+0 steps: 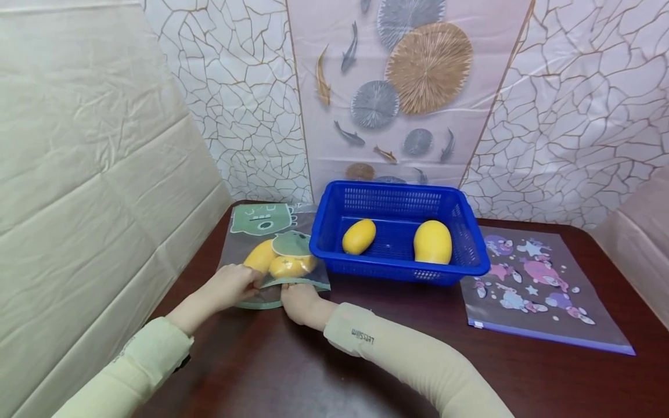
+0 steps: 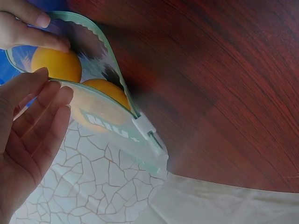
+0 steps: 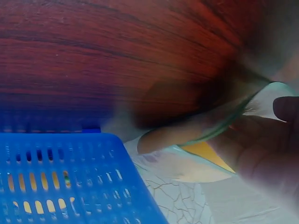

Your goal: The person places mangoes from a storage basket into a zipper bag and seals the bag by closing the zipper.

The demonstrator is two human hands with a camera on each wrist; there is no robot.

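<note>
A clear zip bag (image 1: 250, 227) with green cartoon prints lies at the table's left, with two yellow mangoes (image 2: 57, 64) inside. Its green-edged mouth gapes towards me. My left hand (image 1: 236, 284) pinches one edge of the mouth between thumb and fingers; the white slider (image 2: 144, 124) sits at the far corner in the left wrist view. My right hand (image 1: 300, 302) is at the mouth's right side. Its extended fingers (image 2: 44, 38) reach in past the rim, one fingertip right at a mango. Plastic partly covers that hand in the right wrist view.
A blue perforated basket (image 1: 399, 268) stands right of the bag, holding two more mangoes (image 1: 359, 237). Farther right, a second zip bag (image 1: 522, 302) with pink and purple prints and a purple slider strip lies flat. Patterned cloth (image 1: 251, 104) hangs behind the dark wooden table (image 1: 292, 371).
</note>
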